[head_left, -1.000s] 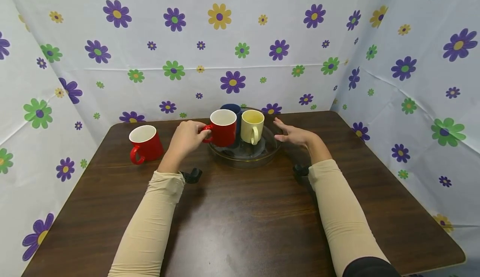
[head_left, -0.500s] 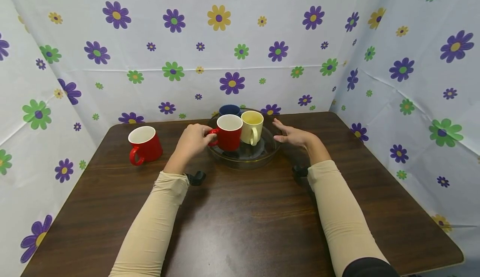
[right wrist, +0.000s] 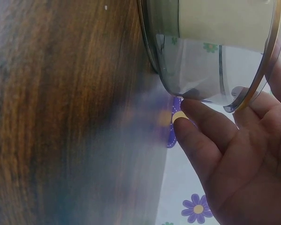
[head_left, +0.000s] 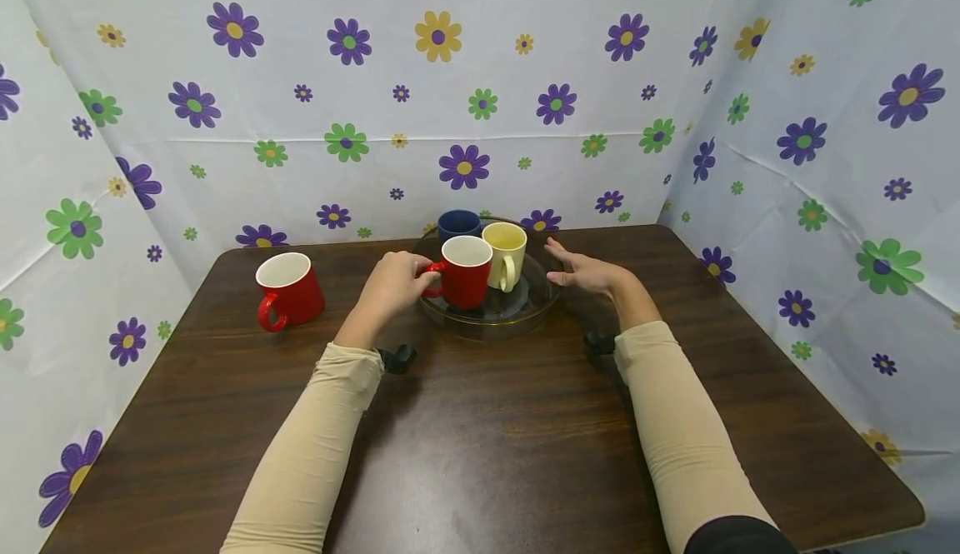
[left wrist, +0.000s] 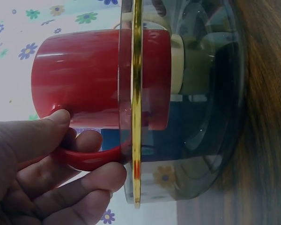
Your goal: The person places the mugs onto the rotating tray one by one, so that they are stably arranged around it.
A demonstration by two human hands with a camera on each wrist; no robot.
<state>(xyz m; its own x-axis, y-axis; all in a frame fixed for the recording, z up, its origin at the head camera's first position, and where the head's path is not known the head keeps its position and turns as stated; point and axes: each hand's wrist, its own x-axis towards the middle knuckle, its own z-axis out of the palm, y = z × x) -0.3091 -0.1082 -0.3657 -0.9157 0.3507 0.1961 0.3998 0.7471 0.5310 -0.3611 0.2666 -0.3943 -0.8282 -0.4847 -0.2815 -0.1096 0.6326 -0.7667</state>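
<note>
My left hand (head_left: 386, 291) pinches the handle (left wrist: 91, 160) of a red mug (head_left: 467, 277) with a white inside. The mug is upright over the front left of a clear glass bowl (head_left: 495, 322) with a gold rim. In the left wrist view, its lower part shows through the bowl's wall, with its base above the bowl's floor. A yellow mug (head_left: 501, 264) and a blue mug (head_left: 459, 223) stand in the bowl, the blue one partly hidden behind the red. My right hand (head_left: 592, 274) is at the bowl's right side, fingers extended along the glass (right wrist: 201, 70).
A second red mug (head_left: 296, 297) stands on the dark wooden table (head_left: 465, 437) to the left, its handle towards me. White flowered cloth (head_left: 300, 121) hangs behind the table and along both sides.
My left hand has brought the red mug rightward and nearer to me, lower over the bowl's front, uncovering more of the blue mug's rim. My right hand has stayed in place.
</note>
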